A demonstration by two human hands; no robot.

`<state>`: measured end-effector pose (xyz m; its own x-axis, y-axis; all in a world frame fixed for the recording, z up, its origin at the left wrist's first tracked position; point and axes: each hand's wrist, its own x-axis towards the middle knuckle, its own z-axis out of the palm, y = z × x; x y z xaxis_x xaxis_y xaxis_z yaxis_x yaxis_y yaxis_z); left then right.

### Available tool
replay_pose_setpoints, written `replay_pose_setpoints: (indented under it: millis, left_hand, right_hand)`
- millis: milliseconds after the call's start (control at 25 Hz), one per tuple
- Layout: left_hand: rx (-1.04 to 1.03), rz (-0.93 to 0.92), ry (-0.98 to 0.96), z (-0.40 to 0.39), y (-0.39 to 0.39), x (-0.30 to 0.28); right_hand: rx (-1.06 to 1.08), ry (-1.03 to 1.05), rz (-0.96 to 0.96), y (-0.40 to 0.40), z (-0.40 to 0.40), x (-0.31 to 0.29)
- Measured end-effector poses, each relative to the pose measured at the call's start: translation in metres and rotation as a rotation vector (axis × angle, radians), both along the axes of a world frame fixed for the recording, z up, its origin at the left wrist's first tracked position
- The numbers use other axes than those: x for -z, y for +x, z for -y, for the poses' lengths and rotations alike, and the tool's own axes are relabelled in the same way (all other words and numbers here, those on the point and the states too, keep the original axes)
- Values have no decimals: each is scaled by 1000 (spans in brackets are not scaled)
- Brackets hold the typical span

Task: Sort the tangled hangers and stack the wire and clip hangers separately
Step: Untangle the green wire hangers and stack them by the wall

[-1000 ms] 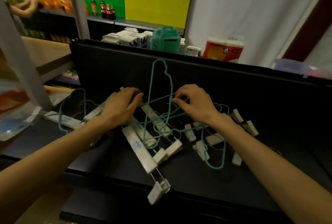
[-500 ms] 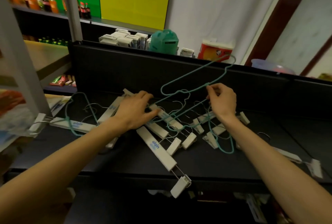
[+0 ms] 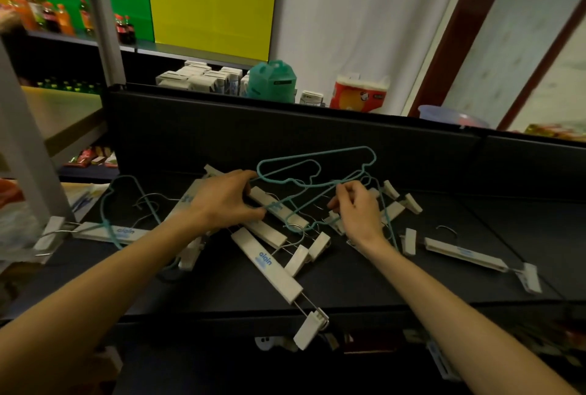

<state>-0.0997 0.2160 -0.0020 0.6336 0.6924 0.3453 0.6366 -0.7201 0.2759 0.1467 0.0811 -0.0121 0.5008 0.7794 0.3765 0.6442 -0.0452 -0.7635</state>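
A tangle of white clip hangers [image 3: 269, 263] and teal wire hangers lies on the black table [image 3: 364, 287]. One teal wire hanger [image 3: 317, 157] is raised above the heap. My left hand [image 3: 222, 204] grips its left corner while resting on a white clip hanger bar. My right hand [image 3: 356, 209] pinches teal wire near the hanger's hook, over the pile's middle. Another teal wire hanger [image 3: 120, 198] lies at the left. A lone clip hanger [image 3: 466, 256] lies apart at the right.
A black back panel [image 3: 285, 128] rises behind the table. Behind it stand white boxes [image 3: 196, 77], a teal container [image 3: 272, 81] and a red pack [image 3: 360, 93]. A grey shelf post [image 3: 25, 153] stands at the left. One clip [image 3: 312, 329] hangs over the table's front edge.
The raised teal hanger has come down from the upper right to low over the pile. My left hand now grips its left corner; my right hand moved left and lower.
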Motion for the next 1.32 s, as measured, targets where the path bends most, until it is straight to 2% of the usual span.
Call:
replay_pose_setpoints:
  millis: [120, 400, 720, 880, 960, 1120, 1320]
  left_hand:
    - [-29, -10, 80, -6, -7, -5]
    - [-46, 110, 16, 5, -3, 9]
    - [-138, 196, 43, 21, 0, 10]
    - [-172, 285, -119, 25, 3, 13]
    - [-193, 347, -227, 25, 6, 10]
    - [-203, 361, -232, 23, 13, 12]
    - [-203, 551, -377, 10, 23, 23]
  right_hand:
    - [25, 14, -24, 1, -3, -4]
    - [-51, -108, 79, -9, -8, 13]
    - [-88, -101, 48, -7, -10, 17]
    - [-106, -97, 5, -4, -8, 18]
    - [-104, -97, 86, -2, -6, 16]
    - [20, -59, 239, 13, 6, -5]
    - [44, -148, 115, 39, 18, -10]
